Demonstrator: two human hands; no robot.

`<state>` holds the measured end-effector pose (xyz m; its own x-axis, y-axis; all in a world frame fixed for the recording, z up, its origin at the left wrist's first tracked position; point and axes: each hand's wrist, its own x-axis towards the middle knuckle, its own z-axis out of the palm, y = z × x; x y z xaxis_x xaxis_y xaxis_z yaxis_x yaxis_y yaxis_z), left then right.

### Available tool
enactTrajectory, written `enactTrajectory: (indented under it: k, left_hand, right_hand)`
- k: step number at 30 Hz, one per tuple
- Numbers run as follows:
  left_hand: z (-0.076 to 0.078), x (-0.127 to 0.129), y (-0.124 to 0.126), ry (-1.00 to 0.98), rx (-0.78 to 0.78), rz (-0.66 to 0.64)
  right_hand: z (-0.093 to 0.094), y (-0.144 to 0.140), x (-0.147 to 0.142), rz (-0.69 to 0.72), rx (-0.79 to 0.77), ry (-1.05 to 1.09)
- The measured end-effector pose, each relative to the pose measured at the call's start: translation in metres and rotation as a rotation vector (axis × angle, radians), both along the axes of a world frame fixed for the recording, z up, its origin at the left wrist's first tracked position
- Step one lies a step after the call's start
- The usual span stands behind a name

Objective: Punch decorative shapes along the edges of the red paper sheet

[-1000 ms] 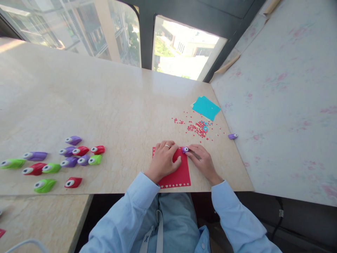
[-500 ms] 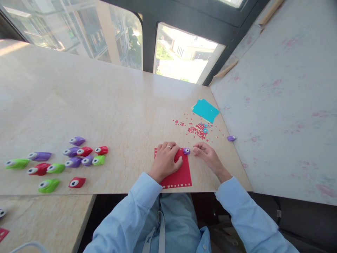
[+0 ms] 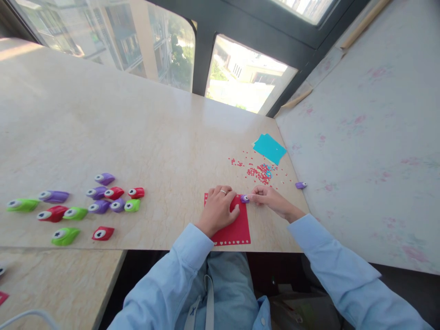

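Observation:
A red paper square [image 3: 236, 228] with small cut-out shapes along its near edge lies at the table's front edge. My left hand [image 3: 217, 209] presses flat on it, fingers together, a ring on one finger. A small purple punch [image 3: 244, 199] sits on the paper's far right corner. My right hand [image 3: 270, 198] reaches in from the right and its fingertips pinch the punch.
Red and blue paper bits [image 3: 260, 171] are scattered beyond the hands, with a turquoise sheet [image 3: 270, 148] behind them. Another purple punch [image 3: 300, 185] lies at the right edge. Several green, red and purple punches [image 3: 99, 206] are grouped on the marble table [image 3: 120, 133] at left.
My right hand let go of the purple punch and drew back to the right, then returned with its fingertips on it. My left hand stayed on the red paper.

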<state>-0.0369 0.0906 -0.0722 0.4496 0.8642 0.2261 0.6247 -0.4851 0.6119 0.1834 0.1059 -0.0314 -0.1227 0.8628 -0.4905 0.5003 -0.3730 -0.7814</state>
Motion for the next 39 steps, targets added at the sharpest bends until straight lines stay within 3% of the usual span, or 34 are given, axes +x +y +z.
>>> enactTrajectory:
  k: [7, 10, 14, 18, 29, 39]
  left_hand:
    - [-0.001, 0.000, 0.001, -0.097, -0.026, 0.007]
    - [-0.003, -0.001, 0.004, -0.308, -0.083, 0.060]
    - [-0.004, -0.004, 0.009, -0.681, -0.207, 0.225]
    - [-0.003, -0.006, 0.012, -0.822, -0.317, 0.327]
    - [0.001, -0.008, 0.008, -0.785, -0.345, 0.274]
    - [0.001, -0.010, 0.002, -0.718, -0.337, 0.236]
  right_hand:
    - [0.006, 0.006, -0.002, 0.025, -0.069, 0.051]
    - [0.006, 0.009, 0.000, 0.015, -0.094, 0.062]
    - [0.002, 0.013, 0.003, -0.005, -0.118, 0.060]
    - [0.001, 0.015, 0.003, -0.012, -0.131, 0.068]
    - [0.008, 0.006, -0.006, -0.037, -0.076, 0.072]
    - [0.001, 0.003, -0.004, -0.065, -0.045, 0.101]
